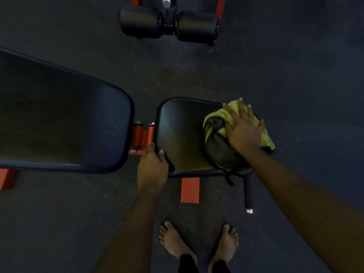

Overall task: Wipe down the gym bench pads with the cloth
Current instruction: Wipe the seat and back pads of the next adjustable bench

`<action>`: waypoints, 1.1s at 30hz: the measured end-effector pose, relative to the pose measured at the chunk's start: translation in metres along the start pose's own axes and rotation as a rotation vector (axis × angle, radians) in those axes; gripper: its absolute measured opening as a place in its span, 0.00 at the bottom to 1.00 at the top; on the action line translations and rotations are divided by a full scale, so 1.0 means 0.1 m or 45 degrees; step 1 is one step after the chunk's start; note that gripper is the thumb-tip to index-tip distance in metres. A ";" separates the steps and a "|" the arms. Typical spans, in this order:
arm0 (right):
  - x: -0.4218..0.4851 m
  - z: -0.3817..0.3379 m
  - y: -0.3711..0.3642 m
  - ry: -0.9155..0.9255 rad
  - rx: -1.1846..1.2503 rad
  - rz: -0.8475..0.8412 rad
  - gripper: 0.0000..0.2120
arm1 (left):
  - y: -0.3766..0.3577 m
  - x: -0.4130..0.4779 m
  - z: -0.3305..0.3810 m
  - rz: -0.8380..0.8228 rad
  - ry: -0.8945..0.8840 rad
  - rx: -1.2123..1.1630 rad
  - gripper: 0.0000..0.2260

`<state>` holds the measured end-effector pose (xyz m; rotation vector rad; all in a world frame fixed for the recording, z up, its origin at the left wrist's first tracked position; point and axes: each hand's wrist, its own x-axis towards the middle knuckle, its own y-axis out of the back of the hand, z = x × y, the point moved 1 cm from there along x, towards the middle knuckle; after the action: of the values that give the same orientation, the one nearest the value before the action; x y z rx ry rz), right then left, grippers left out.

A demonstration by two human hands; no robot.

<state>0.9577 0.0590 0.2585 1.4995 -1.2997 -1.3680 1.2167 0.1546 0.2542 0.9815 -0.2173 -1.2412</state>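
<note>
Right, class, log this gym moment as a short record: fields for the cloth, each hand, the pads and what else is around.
cloth: yellow-green and grey, bunched on the right part of the seat pad
right hand: flat on the cloth, fingers straight
left hand: grips the seat pad's near left corner
back pad: black, left of the seat pad, past a red hinge
roller pads: two, beyond the bench
feet: bare, on the dark floor

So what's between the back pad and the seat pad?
Head view: a red hinge bracket spans the gap between back pad and seat pad; dark floor shows beyond it.
</note>
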 end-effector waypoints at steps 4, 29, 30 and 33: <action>0.02 -0.33 -0.04 -0.130 0.079 0.055 0.35 | -0.04 0.00 0.00 0.054 0.006 -0.006 0.21; -0.34 -0.10 -0.20 0.604 -0.162 0.141 0.36 | -0.21 -0.01 0.01 0.049 0.038 -0.060 0.17; -0.42 -0.01 -0.22 0.667 -0.124 0.104 0.39 | -0.19 -0.01 0.01 0.029 0.033 -0.056 0.17; -0.28 0.21 -0.17 0.313 0.099 0.064 0.53 | -0.15 0.01 -0.03 -0.006 0.010 -0.025 0.16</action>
<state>0.9426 0.0925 0.2457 1.6192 -1.2370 -1.0733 1.2083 0.1554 0.2410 0.9706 -0.1961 -1.2416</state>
